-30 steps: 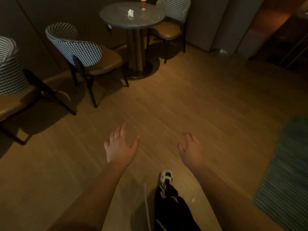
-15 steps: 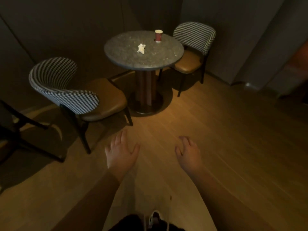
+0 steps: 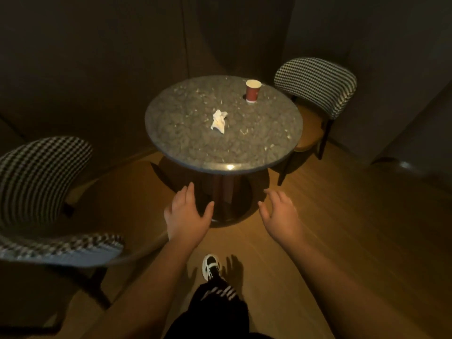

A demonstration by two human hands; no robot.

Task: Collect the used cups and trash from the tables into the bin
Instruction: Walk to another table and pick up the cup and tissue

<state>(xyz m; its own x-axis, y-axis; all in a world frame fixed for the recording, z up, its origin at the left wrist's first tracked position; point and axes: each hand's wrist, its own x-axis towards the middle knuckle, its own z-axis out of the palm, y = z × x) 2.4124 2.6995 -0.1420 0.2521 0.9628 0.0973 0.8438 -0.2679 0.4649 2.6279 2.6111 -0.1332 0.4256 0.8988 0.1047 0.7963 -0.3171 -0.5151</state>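
My left hand [image 3: 187, 217] and right hand [image 3: 281, 216] hover low in the frame, each grip released and holding nothing. On the round bench [image 3: 223, 165] at centre, a red cup [image 3: 252, 91] stands upright toward the far right edge, with a crumpled napkin [image 3: 219, 121] mid-top. The cup's contents can't be made out.

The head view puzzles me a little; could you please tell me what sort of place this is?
Probably a café or lounge seating corner: a round stone-topped table flanked by houndstooth chairs, with a used red paper cup and a crumpled napkin on it.
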